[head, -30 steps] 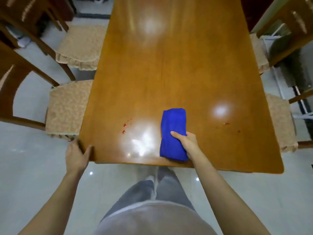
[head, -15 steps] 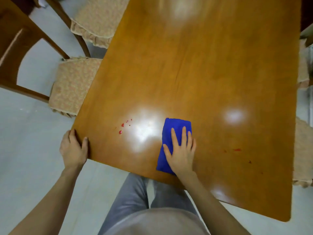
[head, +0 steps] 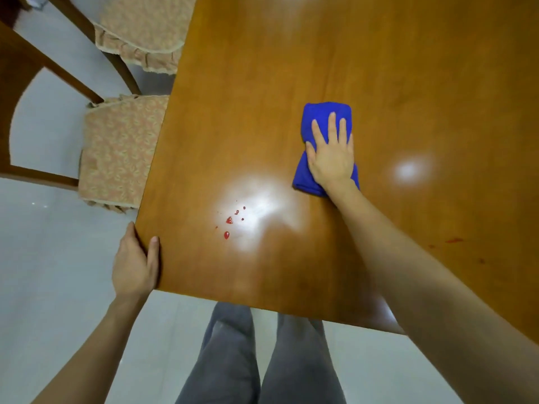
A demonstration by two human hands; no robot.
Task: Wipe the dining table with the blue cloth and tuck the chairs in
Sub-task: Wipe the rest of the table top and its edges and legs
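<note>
The folded blue cloth (head: 320, 112) lies on the glossy wooden dining table (head: 291, 68). My right hand (head: 331, 153) presses flat on the cloth, fingers spread and pointing away from me. Several red drops (head: 229, 220) sit on the tabletop to the left of the cloth, near the front edge. A fainter red smear (head: 453, 240) shows to the right of my forearm. My left hand (head: 135, 266) grips the table's near left corner, thumb on top. Two chairs with beige patterned cushions, the nearer chair (head: 116, 150) and the farther chair (head: 143, 27), stand along the left side, seats partly under the table.
Pale glossy floor tiles (head: 52, 272) surround the table on the left and in front. My legs in grey trousers (head: 262, 360) stand at the table's front edge. The nearer chair's wooden back frame (head: 17, 68) juts out at the left.
My right hand has pushed the blue cloth away from the front edge, farther onto the table and to the right of the red drops. The left hand keeps its hold on the corner.
</note>
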